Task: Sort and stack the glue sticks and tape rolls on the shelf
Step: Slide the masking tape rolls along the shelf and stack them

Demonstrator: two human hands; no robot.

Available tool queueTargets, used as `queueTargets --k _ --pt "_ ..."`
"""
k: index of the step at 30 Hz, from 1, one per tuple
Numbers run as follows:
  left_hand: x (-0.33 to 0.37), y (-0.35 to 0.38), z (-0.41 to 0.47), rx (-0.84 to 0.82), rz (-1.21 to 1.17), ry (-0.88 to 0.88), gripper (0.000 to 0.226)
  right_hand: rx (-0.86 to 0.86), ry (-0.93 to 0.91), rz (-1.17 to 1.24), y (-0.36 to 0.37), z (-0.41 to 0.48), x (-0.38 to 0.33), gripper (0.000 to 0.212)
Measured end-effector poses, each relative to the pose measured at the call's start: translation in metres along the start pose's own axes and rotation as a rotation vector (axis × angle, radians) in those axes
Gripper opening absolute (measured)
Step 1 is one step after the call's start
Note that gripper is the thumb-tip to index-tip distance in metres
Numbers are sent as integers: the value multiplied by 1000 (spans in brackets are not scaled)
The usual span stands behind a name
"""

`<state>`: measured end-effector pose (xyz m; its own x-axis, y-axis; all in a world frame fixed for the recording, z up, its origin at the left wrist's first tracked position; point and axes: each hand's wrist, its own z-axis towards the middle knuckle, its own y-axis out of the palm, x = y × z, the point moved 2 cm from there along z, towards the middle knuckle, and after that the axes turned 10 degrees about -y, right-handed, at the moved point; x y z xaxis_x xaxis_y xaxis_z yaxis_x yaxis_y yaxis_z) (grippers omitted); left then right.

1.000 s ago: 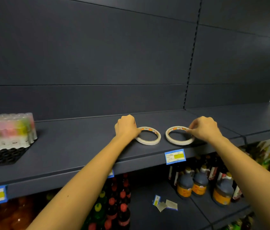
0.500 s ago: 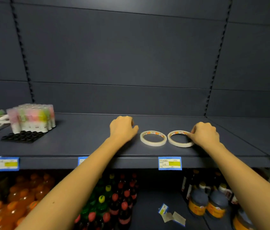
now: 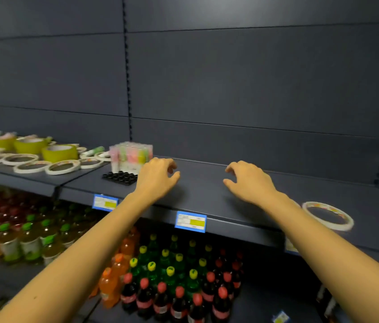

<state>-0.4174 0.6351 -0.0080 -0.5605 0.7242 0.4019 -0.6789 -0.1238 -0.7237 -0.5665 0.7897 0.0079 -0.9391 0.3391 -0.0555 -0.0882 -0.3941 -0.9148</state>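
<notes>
Both your hands are empty: left hand (image 3: 158, 176) and right hand (image 3: 249, 180) hover over a bare stretch of the shelf (image 3: 202, 190), fingers loosely curled, pinching nothing. Half a second ago each sat at one of two thin rolls; now both are off them and the view has swung left. One placed tape roll (image 3: 328, 215) lies flat near the shelf's front edge, behind your right forearm; the second is mostly hidden by that arm. Unsorted stock is at far left: flat thin tape rolls (image 3: 62, 167), wide yellow tape rolls (image 3: 59, 153) and a loose glue stick (image 3: 95, 149). The wrapped glue stick pack (image 3: 131, 157) stands upright on a black tray (image 3: 119, 177), just beside your left hand. Handling, as judged: thin rolls are light, rigid hoops, so pinch across the rim or hook the inner ring; they should stack flat but slide easily. Grip the pack by its sides, since the film looks slick
</notes>
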Motion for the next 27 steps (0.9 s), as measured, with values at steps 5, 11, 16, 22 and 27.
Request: queueTargets --k 5,11,16,22,27 --pt "-76 -47 -8 64 84 -92 23 -18 -132 85 19 36 -75 36" --pt "-181 -107 -14 80 181 -179 21 -19 -221 190 47 87 -184 31" --pt "-261 -151 -13 59 241 -228 23 -48 -281 219 72 127 -268 30" --pt "-337 -177 -8 36 317 -211 26 -107 -239 305 105 168 -338 29" --pt "-379 -182 7 33 317 -226 27 -120 -150 271 127 201 -363 31"
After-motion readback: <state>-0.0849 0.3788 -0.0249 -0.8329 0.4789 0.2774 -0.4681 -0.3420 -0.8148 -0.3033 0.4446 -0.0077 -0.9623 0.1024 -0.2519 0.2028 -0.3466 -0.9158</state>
